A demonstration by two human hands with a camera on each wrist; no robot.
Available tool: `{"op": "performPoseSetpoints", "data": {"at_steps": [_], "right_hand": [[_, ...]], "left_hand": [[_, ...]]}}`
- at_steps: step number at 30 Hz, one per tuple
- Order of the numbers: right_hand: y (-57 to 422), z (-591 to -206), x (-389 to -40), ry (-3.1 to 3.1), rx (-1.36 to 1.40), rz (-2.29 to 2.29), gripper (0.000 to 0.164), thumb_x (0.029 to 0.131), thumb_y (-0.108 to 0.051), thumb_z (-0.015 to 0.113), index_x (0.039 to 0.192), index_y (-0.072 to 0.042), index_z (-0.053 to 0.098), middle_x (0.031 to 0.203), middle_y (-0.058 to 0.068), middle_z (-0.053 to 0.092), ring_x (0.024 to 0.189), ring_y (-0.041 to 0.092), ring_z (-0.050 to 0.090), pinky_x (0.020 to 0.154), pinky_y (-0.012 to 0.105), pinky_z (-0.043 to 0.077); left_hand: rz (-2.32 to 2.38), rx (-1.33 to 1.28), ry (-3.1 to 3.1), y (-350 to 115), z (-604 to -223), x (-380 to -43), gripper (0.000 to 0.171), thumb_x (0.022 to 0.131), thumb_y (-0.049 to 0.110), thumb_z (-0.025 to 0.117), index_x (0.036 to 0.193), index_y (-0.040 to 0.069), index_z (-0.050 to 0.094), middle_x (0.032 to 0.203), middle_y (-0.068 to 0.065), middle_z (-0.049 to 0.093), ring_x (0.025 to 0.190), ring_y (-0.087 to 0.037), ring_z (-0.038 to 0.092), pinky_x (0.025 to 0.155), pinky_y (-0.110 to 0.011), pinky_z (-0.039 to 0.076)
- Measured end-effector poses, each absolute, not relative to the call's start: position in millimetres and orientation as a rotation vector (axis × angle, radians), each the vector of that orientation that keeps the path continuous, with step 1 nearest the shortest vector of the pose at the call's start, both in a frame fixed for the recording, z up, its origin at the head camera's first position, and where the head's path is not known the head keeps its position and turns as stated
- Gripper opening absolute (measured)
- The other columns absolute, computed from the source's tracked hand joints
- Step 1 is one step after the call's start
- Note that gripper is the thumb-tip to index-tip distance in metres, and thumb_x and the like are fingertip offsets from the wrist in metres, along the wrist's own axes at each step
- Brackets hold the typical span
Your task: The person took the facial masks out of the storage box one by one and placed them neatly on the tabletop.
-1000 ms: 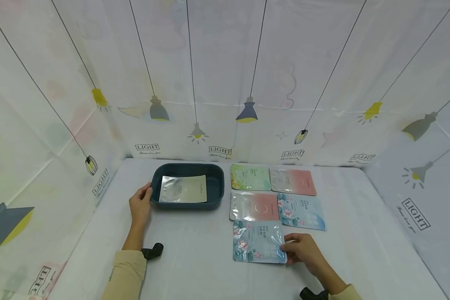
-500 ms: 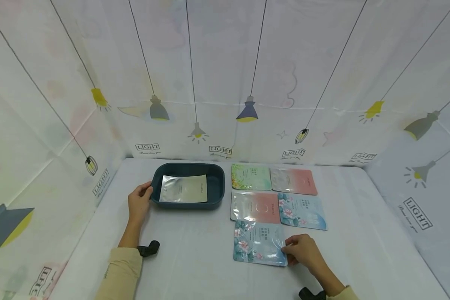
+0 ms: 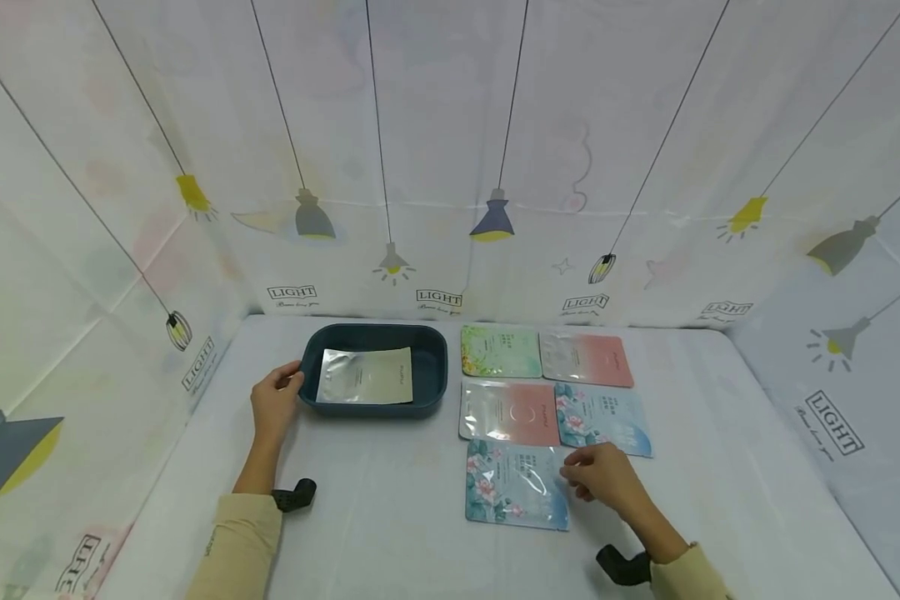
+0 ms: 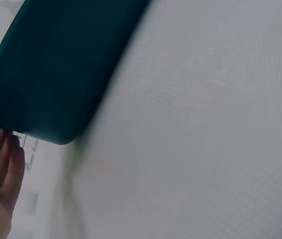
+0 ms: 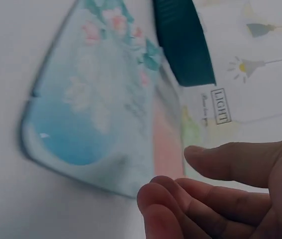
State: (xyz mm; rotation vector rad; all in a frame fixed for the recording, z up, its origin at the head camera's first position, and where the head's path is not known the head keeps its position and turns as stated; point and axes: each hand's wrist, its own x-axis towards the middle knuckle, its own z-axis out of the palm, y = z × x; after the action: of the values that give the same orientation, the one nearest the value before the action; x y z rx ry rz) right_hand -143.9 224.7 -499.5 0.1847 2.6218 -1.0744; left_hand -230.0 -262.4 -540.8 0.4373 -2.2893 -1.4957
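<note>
My left hand (image 3: 276,402) grips the left end of a dark teal plastic basin (image 3: 430,392); in the left wrist view its fingers (image 4: 14,164) meet the basin's end wall. A silvery-beige sheet mask packet (image 3: 367,377) lies inside the basin. My right hand (image 3: 607,479) hovers by the right edge of a blue floral sheet mask packet (image 3: 513,492), holding nothing. In the right wrist view there is a gap between the thumb (image 5: 220,160) and the loosely bent fingers, and the blue packet (image 5: 81,109) lies beyond them.
Behind the nearest packet lie a pink-silver packet (image 3: 510,412) and another blue floral one (image 3: 607,419). Farther back are a green packet (image 3: 501,352) and a second pink-silver packet (image 3: 588,360). White cloth printed with lamps (image 3: 492,218) hangs round the white table (image 3: 390,517).
The right hand has let go of the near blue packet's right edge and lifted slightly away. That packet now lies flat. The left hand stays at the basin.
</note>
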Motion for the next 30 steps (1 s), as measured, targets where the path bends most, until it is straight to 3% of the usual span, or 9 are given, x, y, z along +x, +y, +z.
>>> {"op": "performPoseSetpoints", "data": {"at_steps": [4,13,21,30], "right_hand": [[218,-486,-161,2.608,0.106,-1.132,0.026,0.09,-0.02,0.068,0.102,0.003,0.071,0.077,0.009,0.069,0.061,0.016,0.061,0.06,0.03,0.057],[190,-464,-200,2.558,-0.052,-1.227,0.029,0.091,-0.026,0.067,0.103,0.001,0.071,0.087,0.016,0.071,0.067,0.018,0.063,0.063,0.031,0.057],[166,-442,-238,2.507,-0.128,-1.286,0.031,0.094,-0.025,0.065,0.108,0.001,0.069,0.094,0.019,0.072,0.077,0.027,0.069,0.07,0.038,0.06],[130,-423,-266,2.414,-0.179,-1.405,0.032,0.095,-0.023,0.062,0.115,0.002,0.066,0.106,0.023,0.07,0.085,0.027,0.069,0.074,0.034,0.06]], "left_hand": [[-1.5,0.455,-2.308,-266,-540,-228,0.03,0.096,0.019,0.06,0.121,0.004,0.067,0.116,-0.016,0.07,0.089,-0.008,0.056,0.065,-0.006,0.042],[-1.616,0.49,-2.226,-266,-544,-225,0.031,0.096,0.019,0.062,0.123,0.003,0.067,0.124,-0.016,0.067,0.088,0.008,0.055,0.07,-0.001,0.045],[-1.652,0.473,-2.183,-262,-548,-227,0.032,0.097,0.02,0.061,0.123,0.003,0.066,0.126,-0.017,0.066,0.092,0.007,0.056,0.074,0.0,0.044],[-1.659,0.484,-2.166,-260,-546,-228,0.032,0.097,0.02,0.061,0.123,0.003,0.066,0.125,-0.017,0.067,0.091,0.002,0.057,0.07,-0.002,0.045]]}}
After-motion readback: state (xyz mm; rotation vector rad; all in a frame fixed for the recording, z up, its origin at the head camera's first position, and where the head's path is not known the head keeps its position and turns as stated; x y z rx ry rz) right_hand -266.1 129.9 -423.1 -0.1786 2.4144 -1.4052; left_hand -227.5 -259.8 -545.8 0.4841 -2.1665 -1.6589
